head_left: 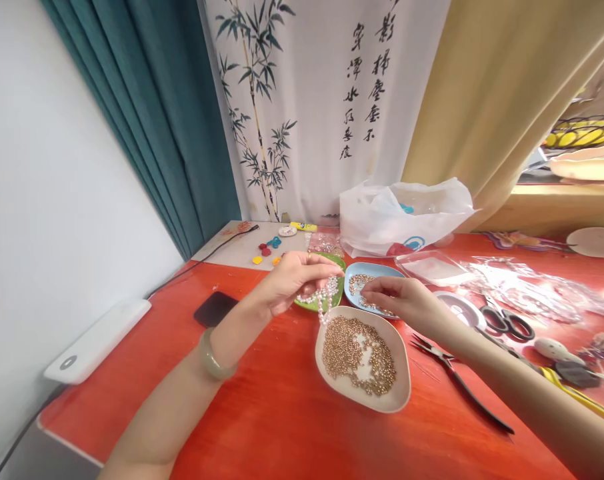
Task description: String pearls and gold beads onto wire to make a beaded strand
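My left hand (pixel 295 280) is closed in a pinch above the green plate (pixel 335 257). A strand of white pearl beads (pixel 323 308) hangs from its fingers, down to the rim of the cream plate (pixel 403 390). My right hand (pixel 407 297) reaches over the blue plate (pixel 377 269), fingertips drawn together at the small gold beads (pixel 359 283) in it. What those fingertips hold, if anything, is too small to make out. Many more gold beads (pixel 339 347) lie spread in the cream plate, nearest to me.
Pliers (pixel 449 360) and scissors (pixel 505 320) lie on the red table to the right. Clear plastic packets (pixel 527 287) are behind them. A white plastic bag (pixel 382 220) stands at the back. At left are a phone (pixel 215 309) and a white power strip (pixel 97 340).
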The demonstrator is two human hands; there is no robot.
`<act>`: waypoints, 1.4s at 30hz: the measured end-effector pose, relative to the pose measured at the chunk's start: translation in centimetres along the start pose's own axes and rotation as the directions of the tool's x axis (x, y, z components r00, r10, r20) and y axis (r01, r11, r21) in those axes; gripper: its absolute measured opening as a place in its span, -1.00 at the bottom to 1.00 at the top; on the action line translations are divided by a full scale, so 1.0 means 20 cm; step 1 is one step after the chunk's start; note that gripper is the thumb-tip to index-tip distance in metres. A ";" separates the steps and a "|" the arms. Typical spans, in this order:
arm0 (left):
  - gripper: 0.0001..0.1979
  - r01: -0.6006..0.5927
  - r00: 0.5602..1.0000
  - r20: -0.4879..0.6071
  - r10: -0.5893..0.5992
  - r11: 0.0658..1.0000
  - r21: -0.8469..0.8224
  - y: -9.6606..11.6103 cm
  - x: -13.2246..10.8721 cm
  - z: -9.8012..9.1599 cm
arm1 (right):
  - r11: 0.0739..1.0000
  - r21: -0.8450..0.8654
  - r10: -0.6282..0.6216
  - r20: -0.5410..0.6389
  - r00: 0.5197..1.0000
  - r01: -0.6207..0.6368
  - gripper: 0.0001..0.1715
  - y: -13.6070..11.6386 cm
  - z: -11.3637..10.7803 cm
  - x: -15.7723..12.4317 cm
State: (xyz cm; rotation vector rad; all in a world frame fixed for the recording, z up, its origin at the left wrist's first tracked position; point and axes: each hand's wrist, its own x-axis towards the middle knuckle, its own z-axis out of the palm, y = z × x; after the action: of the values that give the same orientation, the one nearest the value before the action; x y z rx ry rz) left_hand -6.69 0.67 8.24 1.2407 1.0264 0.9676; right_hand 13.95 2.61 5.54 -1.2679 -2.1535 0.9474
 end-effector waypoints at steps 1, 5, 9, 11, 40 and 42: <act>-0.86 -0.017 1.000 -0.017 0.017 1.000 0.010 0.00 0.00 -0.02 | 0.997 -0.071 -0.041 -0.018 0.999 0.040 -0.73 0.00 0.01 0.03; -0.87 -0.069 0.995 -0.070 0.070 0.998 0.015 0.02 0.01 -0.07 | 0.889 -0.428 -0.185 -0.006 0.983 0.165 -0.72 0.00 0.04 0.19; -0.86 -0.094 0.990 -0.110 0.091 0.995 -0.021 0.02 0.03 -0.10 | 0.779 -0.602 -0.163 0.076 0.984 0.175 -0.69 0.03 0.09 0.41; -0.84 -0.089 0.989 -0.122 0.086 0.996 -0.025 0.02 0.04 -0.11 | 0.758 -0.630 -0.140 0.095 0.986 0.168 -0.72 0.04 0.12 0.51; -0.82 0.069 0.995 0.078 -0.066 0.997 -0.042 -0.08 0.04 0.03 | 0.878 -0.428 -0.162 0.153 0.975 0.214 -0.74 0.22 -0.13 0.02; -0.82 0.086 0.992 0.096 -0.082 0.995 -0.042 -0.09 0.04 0.05 | 0.902 -0.369 -0.177 0.157 0.972 0.224 -0.75 0.16 -0.10 -0.04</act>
State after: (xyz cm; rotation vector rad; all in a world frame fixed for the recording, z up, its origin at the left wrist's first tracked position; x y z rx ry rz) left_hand -5.46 0.98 6.37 1.1847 0.9699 0.8553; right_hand 17.51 3.65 4.42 -1.1470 -2.5994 0.5414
